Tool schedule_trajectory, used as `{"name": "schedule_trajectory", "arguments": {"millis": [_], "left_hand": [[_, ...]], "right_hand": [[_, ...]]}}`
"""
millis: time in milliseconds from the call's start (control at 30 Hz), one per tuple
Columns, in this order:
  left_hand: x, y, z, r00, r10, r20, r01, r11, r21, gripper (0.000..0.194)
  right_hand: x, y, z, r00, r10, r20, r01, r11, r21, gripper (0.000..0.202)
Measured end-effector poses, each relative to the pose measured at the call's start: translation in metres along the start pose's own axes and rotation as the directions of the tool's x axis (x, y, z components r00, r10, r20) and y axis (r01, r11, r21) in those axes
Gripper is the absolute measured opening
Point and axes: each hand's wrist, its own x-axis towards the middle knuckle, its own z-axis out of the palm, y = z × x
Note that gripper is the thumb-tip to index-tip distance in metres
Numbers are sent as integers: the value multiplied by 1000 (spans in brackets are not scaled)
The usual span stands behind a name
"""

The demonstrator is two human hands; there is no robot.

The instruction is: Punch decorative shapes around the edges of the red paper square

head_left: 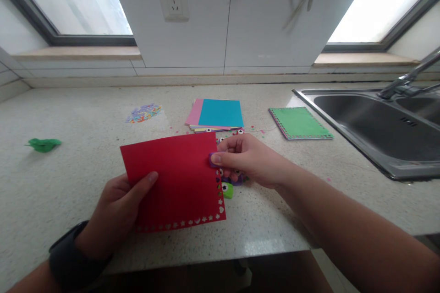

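Observation:
A sheet of red paper (172, 178) is held up over the counter by my left hand (117, 203), thumb on its face and fingers behind. Small hearts, stars and flowers are cut out along its bottom edge and the lower part of its right edge. My right hand (244, 158) pinches a purple paper punch (215, 160) at the sheet's right edge, above the last cut shapes. Behind the sheet and under my right hand lie several more punches, among them a green punch (227, 190); the sheet partly hides them.
Behind the sheet lies a stack of coloured paper (222, 112). Green paper (302, 121) with cut-out edges rests near the steel sink (388, 167). Paper bits (144, 113) are piled at left, near a green crumpled object (44, 144). The counter's front edge is close.

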Motion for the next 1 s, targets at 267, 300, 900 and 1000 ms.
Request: {"name": "schedule_trajectory", "arguments": {"millis": [267, 300, 900, 1000], "left_hand": [[0, 0, 1, 1000, -4, 1, 4, 1000, -14, 32], [0, 0, 1, 1000, -2, -2, 2, 1000, -12, 32], [0, 1, 3, 1000, -4, -4, 4, 1000, -20, 33], [0, 1, 3, 1000, -1, -12, 1, 1000, -12, 32]], "right_hand": [[0, -2, 0, 1000, -21, 15, 21, 1000, 21, 32], [0, -2, 1, 1000, -26, 15, 26, 1000, 16, 32], [2, 2, 1, 1000, -17, -16, 17, 1000, -5, 36], [3, 3, 1, 999, -29, -13, 29, 1000, 0, 35]]}}
